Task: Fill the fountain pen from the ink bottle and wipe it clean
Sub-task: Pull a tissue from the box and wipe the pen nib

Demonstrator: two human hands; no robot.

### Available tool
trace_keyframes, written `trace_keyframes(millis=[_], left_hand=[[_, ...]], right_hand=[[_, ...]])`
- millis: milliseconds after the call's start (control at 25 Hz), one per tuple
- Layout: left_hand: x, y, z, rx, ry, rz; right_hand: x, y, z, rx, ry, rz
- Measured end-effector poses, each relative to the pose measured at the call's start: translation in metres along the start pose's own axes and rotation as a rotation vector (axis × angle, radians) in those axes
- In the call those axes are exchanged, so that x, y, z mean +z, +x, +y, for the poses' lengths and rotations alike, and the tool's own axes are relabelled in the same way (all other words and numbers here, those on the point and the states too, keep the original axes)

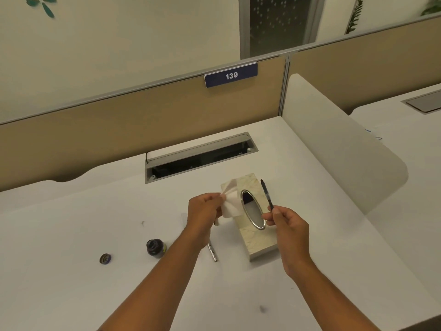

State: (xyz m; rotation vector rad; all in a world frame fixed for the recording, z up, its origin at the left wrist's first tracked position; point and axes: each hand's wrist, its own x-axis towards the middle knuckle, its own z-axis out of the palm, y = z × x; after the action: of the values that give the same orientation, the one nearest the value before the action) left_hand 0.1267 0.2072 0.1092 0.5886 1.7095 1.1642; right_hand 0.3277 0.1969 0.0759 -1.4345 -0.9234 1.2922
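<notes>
My right hand (287, 223) pinches the lower end of a thin dark fountain pen section (266, 192), nib pointing up and away, above the tissue box. My left hand (202, 211) grips a white tissue (231, 201) just left of the box's oval opening. The marbled beige tissue box (256, 242) lies on the white desk (71, 235). An open dark ink bottle (155, 247) stands to the left of my left forearm. Its cap (105, 258) lies further left. A silvery pen barrel (212, 253) lies on the desk, partly hidden under my left forearm.
A recessed cable tray (200, 156) with its lid up is set in the desk behind the box. A beige partition (143, 111) with a "139" tag closes the back. A white curved divider (334, 144) stands on the right.
</notes>
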Motion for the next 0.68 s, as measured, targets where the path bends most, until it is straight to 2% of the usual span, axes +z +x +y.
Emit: trace_keyframes(millis=[320, 560, 680], left_hand=[[-0.055, -0.016, -0.017, 0.032, -0.105, -0.027], [-0.094, -0.028, -0.028, 0.044, -0.2, -0.065], [-0.114, -0.032, -0.034, 0.037, -0.301, -0.136]], right_hand=[[0.046, -0.063, -0.005, -0.076, -0.147, -0.226], [0.078, -0.09, 0.003, -0.071, -0.263, -0.235], [0.091, -0.101, 0.007, -0.069, -0.302, -0.217]])
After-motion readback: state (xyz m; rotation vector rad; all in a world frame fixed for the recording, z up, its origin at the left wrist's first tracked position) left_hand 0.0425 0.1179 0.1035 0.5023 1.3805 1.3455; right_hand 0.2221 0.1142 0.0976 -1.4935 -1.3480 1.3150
